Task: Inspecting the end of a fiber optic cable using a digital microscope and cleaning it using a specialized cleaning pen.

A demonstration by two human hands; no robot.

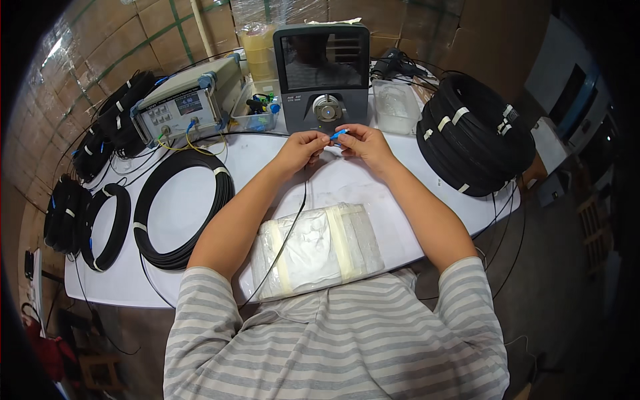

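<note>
My left hand (303, 148) and my right hand (363, 143) meet in front of a grey inspection device with a dark screen (323, 67). Between their fingertips sits a small blue cable connector (338, 135); both hands pinch it. A thin black cable (288, 233) runs from the hands toward me, across a white taped pad (317, 250) at the near table edge. Both forearms rest over the white table (200, 287).
A black cable coil (183, 207) lies left of my arms, with smaller coils (107, 227) further left. A tall stack of black coils (477, 133) stands at the right. A grey test meter (190, 103), a small parts bin (257, 113) and a clear tub (395, 107) line the back.
</note>
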